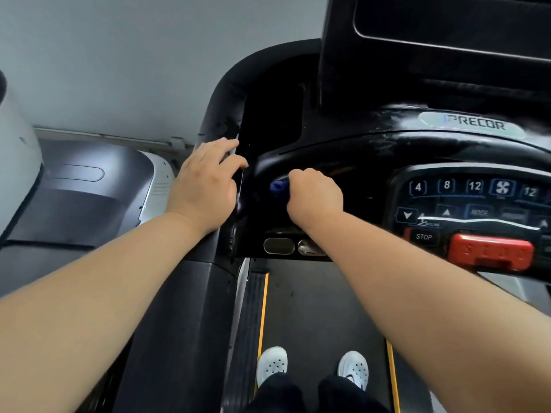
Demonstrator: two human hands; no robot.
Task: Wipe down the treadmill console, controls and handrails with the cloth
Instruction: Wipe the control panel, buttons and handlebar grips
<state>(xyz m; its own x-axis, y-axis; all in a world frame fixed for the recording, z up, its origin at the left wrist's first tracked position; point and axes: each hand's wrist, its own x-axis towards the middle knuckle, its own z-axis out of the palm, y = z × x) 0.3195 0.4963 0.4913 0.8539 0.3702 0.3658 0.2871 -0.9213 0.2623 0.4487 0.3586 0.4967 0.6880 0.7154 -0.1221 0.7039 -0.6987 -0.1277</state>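
My right hand (pixel 314 193) grips a bunched blue cloth (pixel 278 188) and presses it against the left part of the black treadmill console (pixel 343 156). Only a small end of the cloth shows past my knuckles. My left hand (pixel 205 181) lies flat, fingers straight, on the black left handrail (pixel 220 114) where it curves up beside the console. The control panel (pixel 474 201) with number keys, arrow keys and a STOP key sits to the right of my right hand. The dark screen (pixel 441 34) rises above.
A red safety stop (pixel 492 254) juts from the panel's lower edge. Two metal grip sensors (pixel 278 245) sit under the console. My white shoes (pixel 272 363) stand on the belt (pixel 322 317). A grey neighbouring machine (pixel 89 186) is at the left, near the wall.
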